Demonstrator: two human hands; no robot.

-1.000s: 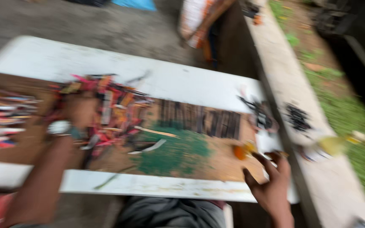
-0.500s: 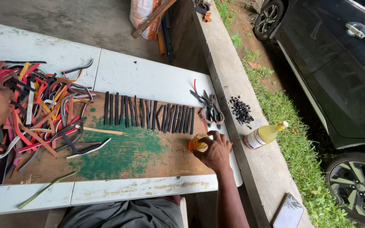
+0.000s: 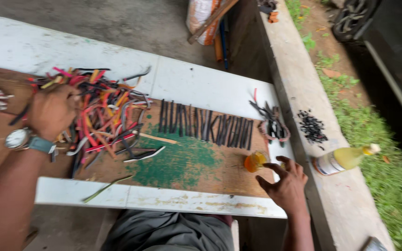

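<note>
You work at an outdoor makeshift workbench: a worn wooden board (image 3: 182,162) on a white table (image 3: 201,83), concrete floor on the far side, a concrete ledge (image 3: 303,93) and grass (image 3: 378,139) to the right.

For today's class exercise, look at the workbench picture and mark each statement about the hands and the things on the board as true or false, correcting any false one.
1. The left hand rests on the pile of coloured strips. True.
2. The right hand grips the bottle of yellow liquid. False: the bottle lies apart on the concrete ledge; the hand is by the small orange cup.
3. A row of dark sticks lies side by side on the board. True.
4. The wristwatch is on the right wrist. False: it is on the left wrist.
5. The board has a green painted patch. True.
</note>
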